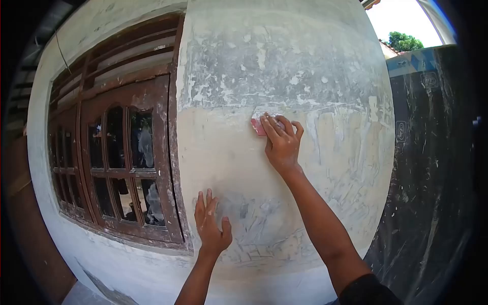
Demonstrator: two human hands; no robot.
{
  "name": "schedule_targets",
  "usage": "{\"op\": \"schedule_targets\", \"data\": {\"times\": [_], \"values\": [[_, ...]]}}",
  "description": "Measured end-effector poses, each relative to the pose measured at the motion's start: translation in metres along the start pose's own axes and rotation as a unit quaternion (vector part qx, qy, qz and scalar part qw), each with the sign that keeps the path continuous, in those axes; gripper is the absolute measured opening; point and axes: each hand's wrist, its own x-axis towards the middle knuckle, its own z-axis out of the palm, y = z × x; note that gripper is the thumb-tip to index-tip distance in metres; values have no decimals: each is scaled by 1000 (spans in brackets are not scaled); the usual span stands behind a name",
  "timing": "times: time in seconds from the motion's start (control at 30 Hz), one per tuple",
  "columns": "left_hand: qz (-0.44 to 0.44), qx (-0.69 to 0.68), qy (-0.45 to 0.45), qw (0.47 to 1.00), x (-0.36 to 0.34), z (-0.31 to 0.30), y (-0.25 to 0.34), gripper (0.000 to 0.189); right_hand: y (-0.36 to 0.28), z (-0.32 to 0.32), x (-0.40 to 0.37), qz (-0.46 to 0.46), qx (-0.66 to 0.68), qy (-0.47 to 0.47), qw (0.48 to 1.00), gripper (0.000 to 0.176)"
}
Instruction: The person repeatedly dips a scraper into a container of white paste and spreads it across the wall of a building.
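Observation:
Against the pale plastered wall, my right hand presses a flat red piece smeared with white. My fingers cover much of that piece, so whether it is a scraper or a folded sheet cannot be told. It sits just under the border between the rough grey upper band and the smoother cream area. Lower and to the left, my left hand is open, fingers up and thumb apart, at or close to the wall. It holds nothing, and white dust shows on its fingers.
A brown wooden window with glass panes and a raised frame edge is set in the wall at left. On the right stands a dark, white-streaked panel. A green tree shows beyond it.

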Motion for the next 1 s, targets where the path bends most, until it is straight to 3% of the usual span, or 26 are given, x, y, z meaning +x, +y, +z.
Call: {"op": "schedule_targets", "data": {"times": [0.23,0.4,0.53,0.63,0.7,0.77,0.9,1.0], "values": [[13,12,0,1000,-1,0,1,54,-32,-24,-53,-81,33,-28,996,47],[0,14,-7,1000,-8,-1,0,54,24,-32,15,-28,-38,21,999,43],[-11,6,-11,1000,-20,4,5,54,56,-40,10,-9,-49,17,999,45],[-22,-8,-24,999,-35,9,10,54,66,-60,-33,-19,-83,-32,996,49],[-22,-14,-34,999,-46,11,13,54,65,-81,-72,-38,-41,-99,993,53],[-34,-29,-49,998,-53,15,17,55,58,-112,-109,-58,-9,-152,987,46],[-54,-53,-70,995,-70,28,38,55,42,-171,-206,-70,37,-289,954,55],[-63,-86,-80,991,-93,36,61,56,19,-226,-278,-19,93,-371,924,52]]}}
